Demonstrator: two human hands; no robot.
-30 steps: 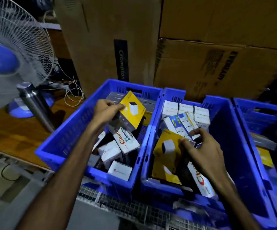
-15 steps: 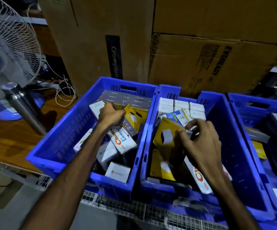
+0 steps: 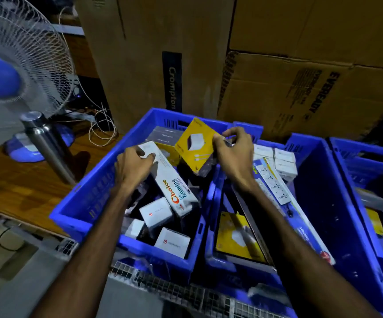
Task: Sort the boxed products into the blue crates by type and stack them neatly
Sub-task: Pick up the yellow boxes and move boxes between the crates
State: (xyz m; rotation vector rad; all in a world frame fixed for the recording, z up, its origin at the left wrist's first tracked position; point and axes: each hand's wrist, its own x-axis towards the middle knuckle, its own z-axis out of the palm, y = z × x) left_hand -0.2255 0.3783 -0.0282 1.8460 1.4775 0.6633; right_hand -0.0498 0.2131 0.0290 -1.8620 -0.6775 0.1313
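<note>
Wire mesh rack (image 3: 185, 292): metal grid under the crates, nearest the camera.

Left crate (image 3: 89, 200): blue moulded plastic with slotted walls. The contents are mixed and unsorted, judged from the lie of the boxes. Small white cardboard boxes (image 3: 172, 243) lie tumbled at odd angles below the left wrist.

Left hand (image 3: 135, 167): fingers curled over the far end of the long white "Choice" box (image 3: 174, 184), gripping it. The carton is slim and rectangular with a glossy print, and it slopes down from the fingers toward the camera.

Right hand (image 3: 234, 154): fingertips pinch the right edge of the yellow box (image 3: 196, 143). It is flat, square, printed card, held tilted above the far end of the left crate, just beyond the left fingers. Another yellow box shows under it.

Grey flat packs (image 3: 163, 135): stacked level at the far wall of the left crate, beyond both sets of fingers.

Middle crate (image 3: 337, 203): also blue plastic. White boxes (image 3: 275, 158) stand in a neat row to the right of the right fingers, so that part appears sorted. A long power-strip carton (image 3: 275, 187) and a yellow pack (image 3: 236, 237) lie loose under the right forearm.

Progress, by judgement: partly done, with many boxes left to sort.

Surroundings: steel bottle (image 3: 45, 143), pedestal fan (image 3: 13, 72) and corrugated cartons (image 3: 300, 88) behind.
</note>
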